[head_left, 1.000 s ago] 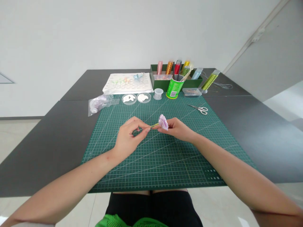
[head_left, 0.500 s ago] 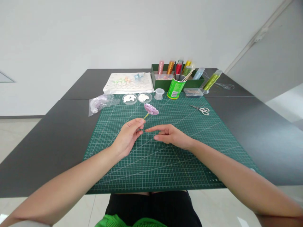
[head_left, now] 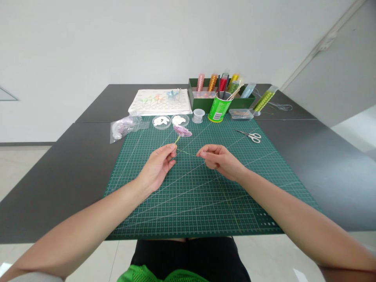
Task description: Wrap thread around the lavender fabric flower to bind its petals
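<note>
A small purple flower (head_left: 182,131) on a thin yellow-green stem (head_left: 177,140) is pinched between the thumb and fingers of my left hand (head_left: 158,164), petals upward. From the stem a fine yellow-green thread (head_left: 187,152) runs right to my right hand (head_left: 220,159), whose thumb and forefinger are closed on it. More thread hangs below my right hand and trails over the green cutting mat (head_left: 176,211) toward its front edge. Both hands are above the middle of the mat, a short gap apart.
White scissors (head_left: 254,137) lie on the mat's right. Behind are a green can (head_left: 219,107) of tools, a dark green box (head_left: 205,103) with coloured tubes, two shallow dishes (head_left: 161,122), a small round container (head_left: 198,115), white sheets (head_left: 160,102) and a plastic bag (head_left: 123,127) at left.
My right hand has moved slightly right and up, its fingers now pinched on the thread, which is stretched between the hands. The flower and my left hand have shifted a little left and up.
</note>
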`<state>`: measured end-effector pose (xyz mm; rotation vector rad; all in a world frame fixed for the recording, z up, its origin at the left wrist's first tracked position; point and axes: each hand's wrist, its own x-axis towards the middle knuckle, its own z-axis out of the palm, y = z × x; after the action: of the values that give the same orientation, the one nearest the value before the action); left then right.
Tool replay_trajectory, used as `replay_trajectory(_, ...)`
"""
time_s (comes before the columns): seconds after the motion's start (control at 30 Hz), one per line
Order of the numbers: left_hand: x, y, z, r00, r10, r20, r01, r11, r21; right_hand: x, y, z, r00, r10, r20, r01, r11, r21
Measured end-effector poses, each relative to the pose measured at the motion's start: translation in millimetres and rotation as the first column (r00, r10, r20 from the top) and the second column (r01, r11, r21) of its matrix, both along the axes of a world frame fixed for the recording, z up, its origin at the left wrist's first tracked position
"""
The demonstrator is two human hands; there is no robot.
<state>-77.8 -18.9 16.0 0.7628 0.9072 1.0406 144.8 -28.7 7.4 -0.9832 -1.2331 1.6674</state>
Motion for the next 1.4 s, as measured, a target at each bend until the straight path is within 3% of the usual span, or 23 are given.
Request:
replay_trajectory(0.3,-2,5,-1.9,0.999,0.032,0.030,-0.031,0.999,-0.035,5,2,-1.4,0.986,-0.081,-0.147,0.077,0.996,-0.034)
replay_trajectory(0.47,-3,8,-2.7,0.998,0.053,0.031,-0.053,0.998,-0.031,6,4,-4.8,0.990,0.017,0.139,-0.026,0.998,0.064)
replay_trajectory(0.63,-4,9,-4.9,0.997,0.065,-0.047,-0.062,0.996,0.056,3,0,-4.8,0.882,0.118,0.456,-0.231,0.953,0.198)
replay_trajectory(0.77,-5,10,-7.7,0.974,0.113,-0.195,-0.076,0.979,0.188,0,-7,0.9,0.842,0.210,0.497,-0.348,0.916,0.202)
replay_trajectory(1.0,-8,11,-10.9,0.905,0.190,-0.380,-0.030,0.921,0.389,2,-11,8.5,0.841,0.261,0.473,-0.390,0.899,0.198)
replay_trajectory(1.13,-10,12,-10.7,0.851,0.221,-0.477,0.035,0.882,0.471,3,-14,14.5,0.837,0.292,0.463,-0.426,0.878,0.217)
replay_trajectory(1.23,-11,12,-9.4,0.754,0.251,-0.608,0.153,0.832,0.533,2,-17,21.1,0.852,0.308,0.424,-0.433,0.869,0.239)
replay_trajectory(1.4,-8,5,-8.1,0.643,0.203,-0.739,0.375,0.758,0.534,2,-19,27.8,0.927,0.314,0.206,-0.358,0.904,0.232)
